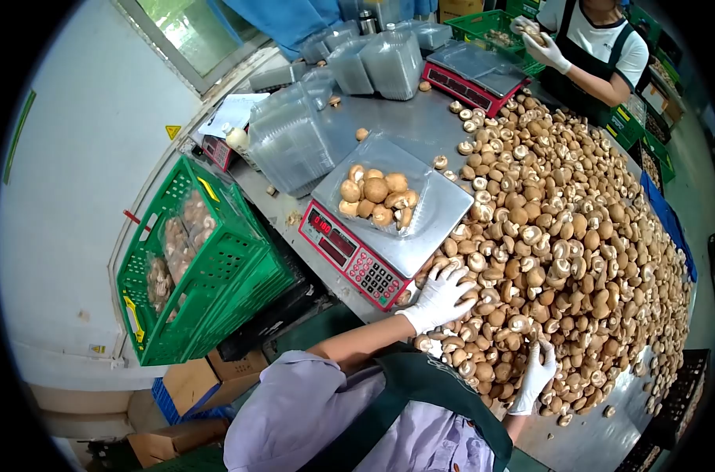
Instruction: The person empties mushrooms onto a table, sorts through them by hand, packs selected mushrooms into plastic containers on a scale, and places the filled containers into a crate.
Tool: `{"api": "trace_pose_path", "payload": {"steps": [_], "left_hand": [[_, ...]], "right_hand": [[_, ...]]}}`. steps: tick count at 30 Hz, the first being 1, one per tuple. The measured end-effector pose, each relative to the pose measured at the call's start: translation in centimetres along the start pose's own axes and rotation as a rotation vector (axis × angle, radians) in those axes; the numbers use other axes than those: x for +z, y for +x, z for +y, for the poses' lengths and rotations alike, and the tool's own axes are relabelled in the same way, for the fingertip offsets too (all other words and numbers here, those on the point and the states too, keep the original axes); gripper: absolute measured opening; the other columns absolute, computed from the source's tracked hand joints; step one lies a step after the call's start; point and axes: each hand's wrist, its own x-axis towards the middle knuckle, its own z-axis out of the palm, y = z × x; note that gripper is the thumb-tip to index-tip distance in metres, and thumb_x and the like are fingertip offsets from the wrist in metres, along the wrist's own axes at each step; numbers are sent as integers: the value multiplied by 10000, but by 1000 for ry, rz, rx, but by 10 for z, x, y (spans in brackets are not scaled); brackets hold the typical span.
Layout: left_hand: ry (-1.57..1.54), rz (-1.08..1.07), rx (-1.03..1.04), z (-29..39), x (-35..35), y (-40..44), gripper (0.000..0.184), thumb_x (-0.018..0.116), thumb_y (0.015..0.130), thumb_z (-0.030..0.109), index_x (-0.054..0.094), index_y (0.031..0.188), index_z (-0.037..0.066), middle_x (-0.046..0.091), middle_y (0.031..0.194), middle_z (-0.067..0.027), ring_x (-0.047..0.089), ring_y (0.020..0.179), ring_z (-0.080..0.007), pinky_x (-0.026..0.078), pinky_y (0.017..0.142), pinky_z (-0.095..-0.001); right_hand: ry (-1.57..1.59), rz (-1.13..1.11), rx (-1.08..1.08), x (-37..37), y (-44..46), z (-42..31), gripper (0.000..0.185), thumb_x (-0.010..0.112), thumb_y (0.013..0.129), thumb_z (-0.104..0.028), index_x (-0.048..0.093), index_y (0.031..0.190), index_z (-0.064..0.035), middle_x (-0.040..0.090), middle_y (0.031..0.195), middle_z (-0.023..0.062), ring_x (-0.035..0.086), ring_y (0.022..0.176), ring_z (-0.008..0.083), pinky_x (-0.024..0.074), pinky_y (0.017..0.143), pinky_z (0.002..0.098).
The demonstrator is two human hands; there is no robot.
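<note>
A large heap of brown-capped mushrooms (pixel 562 236) spreads over the metal table. My left hand (pixel 442 300), in a white glove, lies on the heap's near left edge beside the scale, its fingers apart. At the near side of the heap, my gloved right hand (pixel 537 376) has its fingers bent together around a mushroom, which they partly hide. On the red-framed digital scale (pixel 357 263) sits a clear plastic tray (pixel 412 206) holding several mushrooms (pixel 375 189). The scale's red display appears to read 0.180.
Stacked clear trays (pixel 291 141) stand behind the scale. A green crate (pixel 208 259) with bagged mushrooms is at left. Across the table, a person in white gloves (pixel 542 51) holds mushrooms near a second red scale (pixel 471 82). Cardboard boxes (pixel 216 381) sit below.
</note>
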Motion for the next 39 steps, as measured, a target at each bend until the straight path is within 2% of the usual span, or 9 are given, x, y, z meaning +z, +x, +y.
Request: {"api": "trace_pose_path", "payload": {"steps": [7,14,19,21,25,30,31,35,39], "left_hand": [[-29,40,-19,11,12,-2,422,572,849,446,624,1090,104,492,1256,-151,430,1200,-361,263,1018,-580],[-225,1,-21,15,-20,-2,480,612,831,418,580,1164,74,463,1291,-157,422,1204,-367,307,1030,-501],[-465,500,-42,-35,-110,25,308,666,806,137,610,1095,46,609,1064,-129,595,987,-266,480,863,-370],[-654,606,-231,-62,-179,47,287,658,813,117,616,1083,29,620,1053,-120,595,1006,-267,474,872,-358],[-436,581,-618,-177,-208,81,446,664,837,233,545,1195,-7,594,1139,-152,544,1116,-238,449,905,-336],[-1226,212,-899,-252,-186,112,573,647,848,388,517,1263,14,555,1237,-141,516,1139,-225,400,953,-344],[-1505,175,-952,-256,-188,116,565,638,855,403,523,1263,29,558,1237,-136,513,1143,-212,391,956,-355],[-1581,192,-805,-248,-207,109,506,533,917,409,502,1299,78,577,1213,-103,549,1070,-231,433,896,-403],[-1114,62,-390,-226,-230,53,430,644,862,291,578,1214,53,595,1215,-89,512,1171,-214,407,982,-349]], "right_hand": [[-485,64,-544,51,9,-24,348,728,727,-57,610,1054,-33,614,1183,118,563,1012,297,463,880,385],[-553,78,-465,44,7,-34,368,729,750,-166,612,1081,-57,586,1210,121,515,1080,322,406,950,429],[-525,132,-371,25,1,-41,279,686,796,-109,620,1059,-40,602,1135,139,544,1042,309,436,908,404],[-423,159,-322,24,-2,-52,280,679,803,-92,620,1070,-34,605,1094,142,555,1027,301,451,891,385],[-345,114,-245,35,-2,-78,295,663,826,-81,621,1114,-32,615,1072,145,592,982,273,467,883,363],[-187,-38,-213,81,8,-120,298,644,834,-59,623,1131,-32,637,1083,118,602,970,222,480,875,311],[-298,-32,-392,90,12,-126,297,650,832,-71,624,1126,-33,641,1075,116,601,965,204,495,831,291],[-129,-155,-293,130,11,-162,287,649,836,-88,631,1120,-56,642,1007,114,621,897,211,496,829,315],[4,-269,-232,167,10,-184,309,667,837,-87,617,1134,-19,647,1067,115,629,942,173,496,842,292]]}}
